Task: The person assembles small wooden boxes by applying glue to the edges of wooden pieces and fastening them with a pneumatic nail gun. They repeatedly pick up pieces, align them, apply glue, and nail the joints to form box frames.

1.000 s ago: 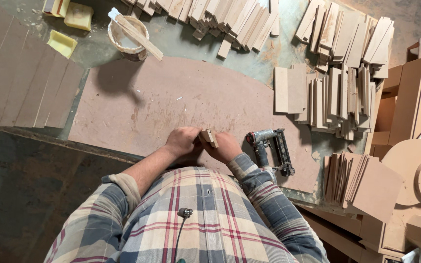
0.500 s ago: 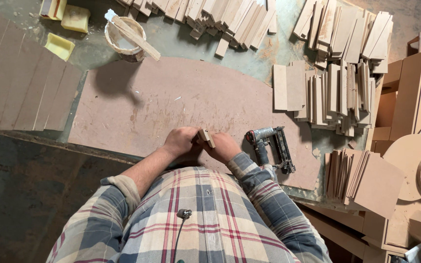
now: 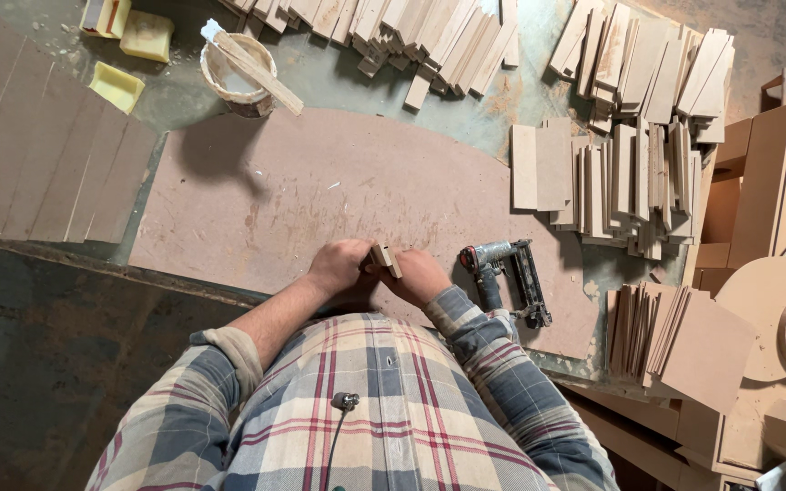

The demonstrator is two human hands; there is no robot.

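A small wooden block (image 3: 385, 258) is pinched between the fingers of the left hand (image 3: 340, 268) and right hand (image 3: 418, 275), apparently closed on it. It is judged light, stiff, best gripped by its edges.

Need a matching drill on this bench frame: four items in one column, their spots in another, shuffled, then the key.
Items:
1. nail gun
2. glue bucket
3. small wood block
4. yellow sponge

Places:
A. between the left hand and right hand
B. far left, left of the bucket
C. lying on the board, right of the hands
D. beyond the board's far left corner, stick across its rim

Pairs: 1-C, 2-D, 3-A, 4-B
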